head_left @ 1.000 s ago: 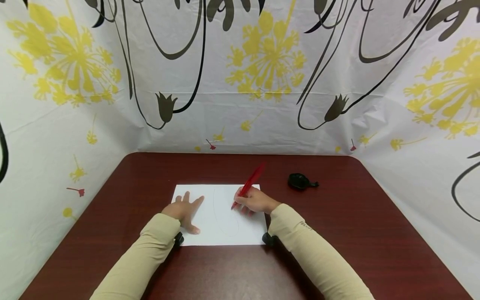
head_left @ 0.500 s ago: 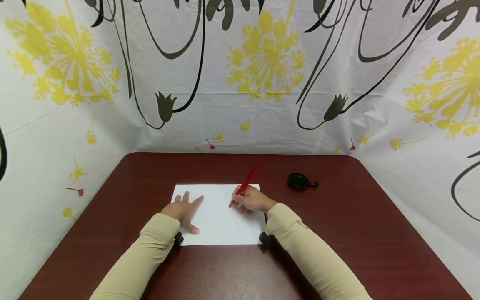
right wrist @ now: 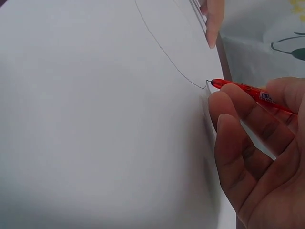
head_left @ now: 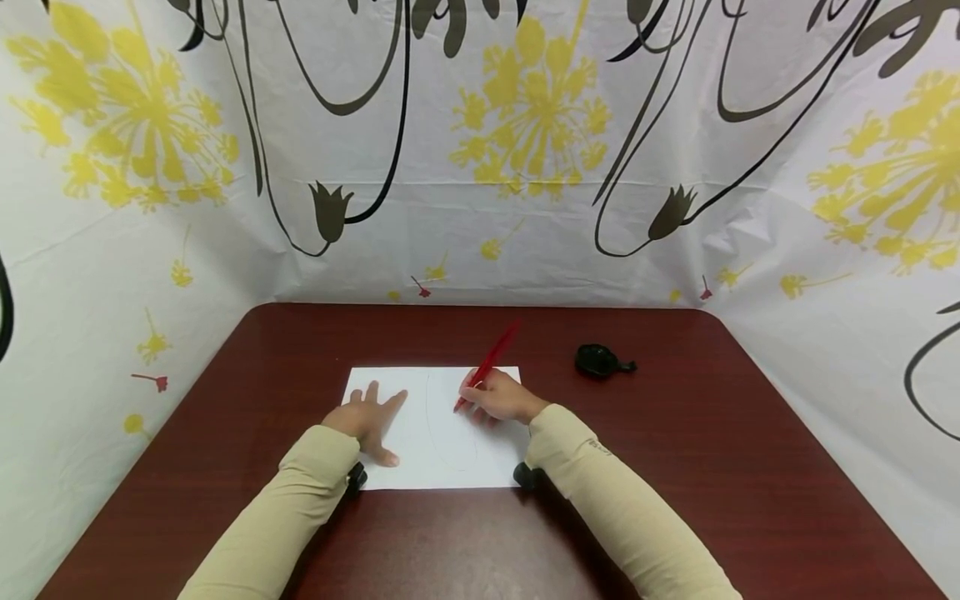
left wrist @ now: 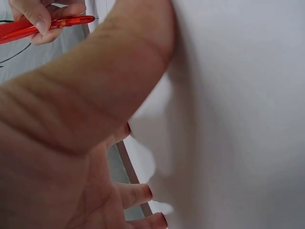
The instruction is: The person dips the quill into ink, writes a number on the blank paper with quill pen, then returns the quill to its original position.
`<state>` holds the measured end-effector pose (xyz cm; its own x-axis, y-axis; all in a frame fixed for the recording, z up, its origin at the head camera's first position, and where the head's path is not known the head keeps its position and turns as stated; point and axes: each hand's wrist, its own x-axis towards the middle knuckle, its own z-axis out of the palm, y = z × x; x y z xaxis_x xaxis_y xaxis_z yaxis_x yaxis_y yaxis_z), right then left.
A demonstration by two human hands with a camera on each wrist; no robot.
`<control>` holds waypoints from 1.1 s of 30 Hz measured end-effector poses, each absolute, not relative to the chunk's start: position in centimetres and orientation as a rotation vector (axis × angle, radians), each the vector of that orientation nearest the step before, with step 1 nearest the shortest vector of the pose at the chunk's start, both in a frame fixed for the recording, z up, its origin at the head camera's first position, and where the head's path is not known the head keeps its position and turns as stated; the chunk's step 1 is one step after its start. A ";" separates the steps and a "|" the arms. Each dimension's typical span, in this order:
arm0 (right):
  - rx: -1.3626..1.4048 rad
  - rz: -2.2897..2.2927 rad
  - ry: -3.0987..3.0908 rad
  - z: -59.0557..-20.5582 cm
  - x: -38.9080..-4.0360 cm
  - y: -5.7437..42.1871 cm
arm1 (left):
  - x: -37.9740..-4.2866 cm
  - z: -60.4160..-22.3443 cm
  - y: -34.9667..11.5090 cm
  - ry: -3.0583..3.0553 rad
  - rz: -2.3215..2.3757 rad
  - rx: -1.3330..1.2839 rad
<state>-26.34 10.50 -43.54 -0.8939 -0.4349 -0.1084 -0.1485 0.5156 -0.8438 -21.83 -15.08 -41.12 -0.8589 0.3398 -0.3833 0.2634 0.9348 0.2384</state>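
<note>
A white sheet of paper (head_left: 408, 477) lies on the dark red table. My left hand (head_left: 366, 422) rests on its left part, fingers spread and thumb apart. Over the right part, my right hand (head_left: 501, 395) pinches a red pen (head_left: 492, 357), which leans with its upper end away from me. In the right wrist view, the tip of the pen (right wrist: 243, 88) meets the paper at the end of a thin curved line (right wrist: 164, 51). Faint long curves show on the sheet in the head view. The left wrist view shows the pen (left wrist: 71, 22) beyond my left thumb (left wrist: 109, 71).
A small dark object (head_left: 598, 361) with a rounded body and a narrow knob lies on the table, right of the paper. Patterned white cloth (head_left: 420, 242) hangs around the table's back and sides. Dark devices (head_left: 527, 476) sit under both wrists.
My right hand and the pen have shifted a little to the left and slightly away from me across the paper. The left hand stays in place.
</note>
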 end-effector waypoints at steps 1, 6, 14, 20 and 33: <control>-0.495 -1.325 2.451 -43.6 -26.4 10.5 | -21.9 -41.1 -15.1 2.664 0.244 0.435; -0.502 -1.334 2.436 -43.9 -26.4 10.3 | -22.0 -41.1 -14.9 2.650 0.253 0.447; -0.521 -1.327 2.432 -43.8 -26.2 9.8 | -22.0 -41.1 -14.9 2.669 0.238 0.446; -0.500 -1.309 2.432 -43.5 -25.9 9.3 | -22.0 -41.1 -14.9 2.666 0.245 0.435; -0.558 -1.291 2.436 -43.5 -25.6 8.7 | -21.9 -41.3 -15.1 2.670 0.251 0.412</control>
<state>-25.56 8.68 -43.53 -0.8698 -0.4827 -0.1024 -0.1861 0.5132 -0.8379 -21.90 -15.06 -41.28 -0.8655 0.3238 -0.3822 0.2469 0.9396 0.2370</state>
